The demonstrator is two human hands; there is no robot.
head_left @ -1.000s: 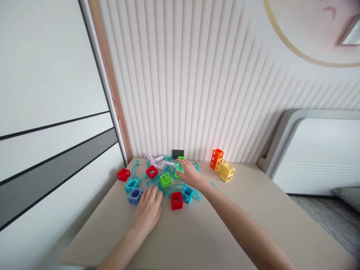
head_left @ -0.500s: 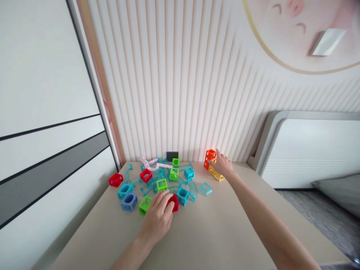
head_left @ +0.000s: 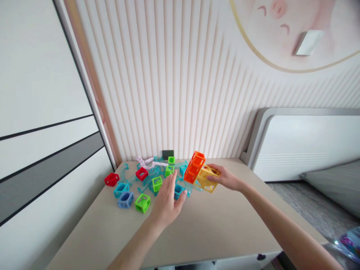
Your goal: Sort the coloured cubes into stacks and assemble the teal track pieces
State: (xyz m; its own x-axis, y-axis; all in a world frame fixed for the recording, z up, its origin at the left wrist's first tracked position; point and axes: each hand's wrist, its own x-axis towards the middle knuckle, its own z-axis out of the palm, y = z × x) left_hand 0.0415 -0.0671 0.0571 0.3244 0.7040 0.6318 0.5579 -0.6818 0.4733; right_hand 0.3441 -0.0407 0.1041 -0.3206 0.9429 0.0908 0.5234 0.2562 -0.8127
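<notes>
My right hand (head_left: 225,177) grips the yellow end of a joined toy piece, made of yellow cube frames (head_left: 206,178) and an orange stack of cube frames (head_left: 194,167). That piece is tilted and held above the table. My left hand (head_left: 168,202) has its fingers stretched and its thumb apart, with no held thing showing. It is in front of a blue cube frame (head_left: 178,191) and right of a green one (head_left: 143,203). Whatever lies directly behind the left palm is hidden.
Loose cube frames and clear teal track pieces (head_left: 154,172) are spread over the table (head_left: 213,228), among them red ones (head_left: 111,179) and a blue-violet one (head_left: 125,200). A ribbed wall (head_left: 168,75) stands behind. A bed headboard (head_left: 306,142) is at the right.
My right hand has lifted the orange and yellow piece off the table and brought it leftward, tilted. My left hand has let its fingers spread; the red cube frame under it no longer shows.
</notes>
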